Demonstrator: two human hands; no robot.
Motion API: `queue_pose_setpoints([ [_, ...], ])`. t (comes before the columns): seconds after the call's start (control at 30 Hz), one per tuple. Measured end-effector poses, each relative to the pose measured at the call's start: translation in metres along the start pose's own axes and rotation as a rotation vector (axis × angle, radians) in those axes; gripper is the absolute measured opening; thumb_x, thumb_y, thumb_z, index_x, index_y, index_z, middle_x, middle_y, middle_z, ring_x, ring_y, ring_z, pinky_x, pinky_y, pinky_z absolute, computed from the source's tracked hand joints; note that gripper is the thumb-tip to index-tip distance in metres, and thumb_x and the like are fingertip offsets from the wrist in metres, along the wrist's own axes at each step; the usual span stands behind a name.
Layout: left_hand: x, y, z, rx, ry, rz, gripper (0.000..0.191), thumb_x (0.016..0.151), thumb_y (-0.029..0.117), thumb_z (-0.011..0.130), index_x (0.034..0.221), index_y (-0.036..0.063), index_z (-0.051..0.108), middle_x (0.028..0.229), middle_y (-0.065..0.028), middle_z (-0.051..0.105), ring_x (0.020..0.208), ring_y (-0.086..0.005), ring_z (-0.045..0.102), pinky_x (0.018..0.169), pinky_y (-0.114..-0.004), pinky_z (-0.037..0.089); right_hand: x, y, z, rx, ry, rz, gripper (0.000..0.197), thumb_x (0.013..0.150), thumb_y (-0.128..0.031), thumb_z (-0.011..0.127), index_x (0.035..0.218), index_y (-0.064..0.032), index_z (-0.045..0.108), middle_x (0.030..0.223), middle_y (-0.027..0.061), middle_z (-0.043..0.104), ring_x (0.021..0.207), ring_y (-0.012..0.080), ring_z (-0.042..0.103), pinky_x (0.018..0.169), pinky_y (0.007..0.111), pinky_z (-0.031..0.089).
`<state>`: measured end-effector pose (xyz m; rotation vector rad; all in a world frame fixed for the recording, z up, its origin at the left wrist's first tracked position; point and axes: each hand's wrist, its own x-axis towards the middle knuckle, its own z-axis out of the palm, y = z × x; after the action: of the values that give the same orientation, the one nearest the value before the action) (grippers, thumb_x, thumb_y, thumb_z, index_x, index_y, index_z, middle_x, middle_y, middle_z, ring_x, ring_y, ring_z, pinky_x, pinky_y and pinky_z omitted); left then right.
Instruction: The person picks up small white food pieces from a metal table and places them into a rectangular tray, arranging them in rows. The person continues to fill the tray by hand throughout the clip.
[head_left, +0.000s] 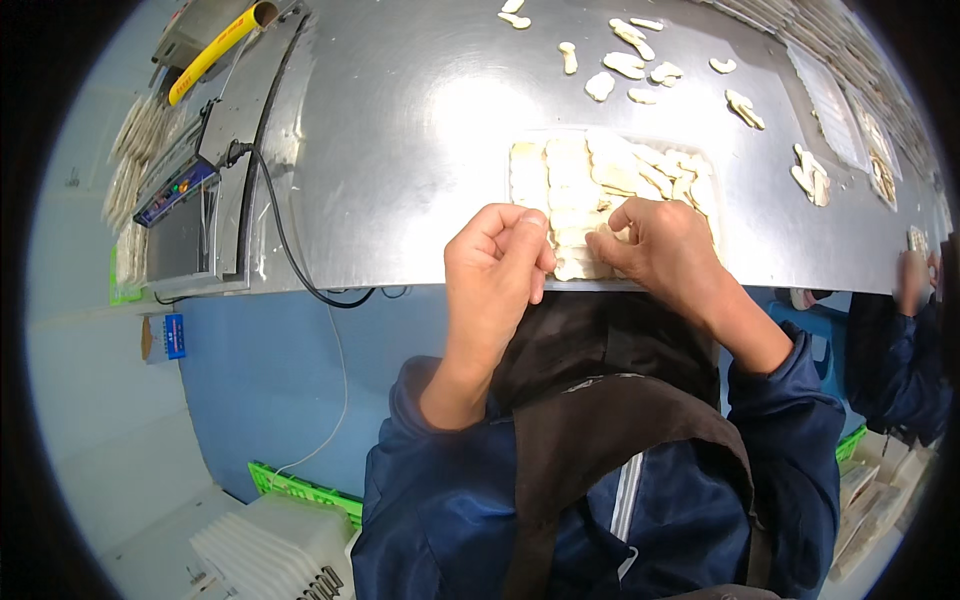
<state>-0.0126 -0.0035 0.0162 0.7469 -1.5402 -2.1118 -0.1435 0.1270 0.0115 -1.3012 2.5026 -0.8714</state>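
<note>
A clear plastic tray lies before me at the front edge of the steel table. Pale slices, mushroom-like in outline, fill it, overlapping in columns on the left and looser on the right. My left hand is over the tray's front left corner, fingers curled in and thumb against the forefinger. Nothing shows in its grasp. Over the middle of the tray is my right hand, thumb and forefinger a little apart just above the slices. Its other fingertips are hidden, and so are the slices under it.
Loose slices lie scattered across the steel table. Other clear trays stand at the right. A machine with a control panel, its black cable and a yellow tube are at left. Another person's sleeve shows far right.
</note>
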Motion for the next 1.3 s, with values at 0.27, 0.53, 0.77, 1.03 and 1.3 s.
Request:
queue_pose_setpoints([
  [0.27, -0.008, -0.009, 0.005, 0.124, -0.141, 0.053, 0.019, 0.092, 0.016, 0.062, 0.100, -0.0014, 0.061, 0.075, -0.0017, 0.059, 0.055, -0.0023, 0.044, 0.049, -0.017, 0.036, 0.009, -0.010, -0.031, 0.819, -0.381, 0.625, 0.025, 0.081, -0.017, 0.067, 0.062, -0.0009, 0.063, 0.050, -0.0013, 0.049, 0.040, 0.0070, 0.041, 0.039, 0.023, 0.035],
  [0.53, -0.014, -0.012, 0.018, 0.107, -0.288, 0.000, 0.016, 0.092, 0.014, 0.064, 0.092, -0.0020, 0.062, 0.071, 0.0037, 0.057, 0.060, -0.0005, 0.043, 0.054, -0.017, 0.036, -0.006, 0.004, -0.034, 0.998, -0.345, 0.486, 0.022, 0.088, -0.018, 0.066, 0.079, 0.0020, 0.065, 0.056, -0.0003, 0.052, 0.044, 0.0077, 0.045, 0.042, 0.021, 0.037],
  [0.77, -0.004, -0.005, 0.025, 0.228, -0.214, -0.072, 0.019, 0.093, 0.013, 0.059, 0.084, -0.0034, 0.061, 0.065, 0.0038, 0.054, 0.060, -0.0016, 0.043, 0.053, -0.019, 0.036, -0.006, 0.012, -0.046, -0.057, 0.034, -0.534, 0.027, 0.062, -0.008, 0.076, 0.086, -0.0066, 0.065, 0.078, 0.0061, 0.058, 0.083, 0.0263, 0.057, 0.072, 0.035, 0.048],
  [1.03, 0.014, -0.012, 0.026, 0.265, -0.193, -0.017, 0.022, 0.094, 0.018, 0.058, 0.088, -0.0017, 0.065, 0.069, 0.0011, 0.059, 0.054, -0.0016, 0.045, 0.048, -0.017, 0.034, 0.003, 0.022, -0.045, -0.076, 0.061, -0.500, 0.025, 0.061, -0.008, 0.075, 0.083, -0.0054, 0.063, 0.077, 0.0075, 0.058, 0.084, 0.0262, 0.057, 0.079, 0.035, 0.046],
  [1.3, 0.022, 0.001, 0.008, 0.241, 0.057, 0.069, 0.027, 0.094, 0.018, 0.060, 0.101, -0.0074, 0.065, 0.072, -0.0038, 0.063, 0.065, -0.0064, 0.056, 0.059, -0.020, 0.045, 0.021, 0.037, -0.028, -0.361, 0.102, -0.536, 0.020, 0.065, -0.013, 0.072, 0.080, -0.0038, 0.062, 0.077, 0.0096, 0.059, 0.086, 0.0264, 0.057, 0.082, 0.036, 0.047],
])
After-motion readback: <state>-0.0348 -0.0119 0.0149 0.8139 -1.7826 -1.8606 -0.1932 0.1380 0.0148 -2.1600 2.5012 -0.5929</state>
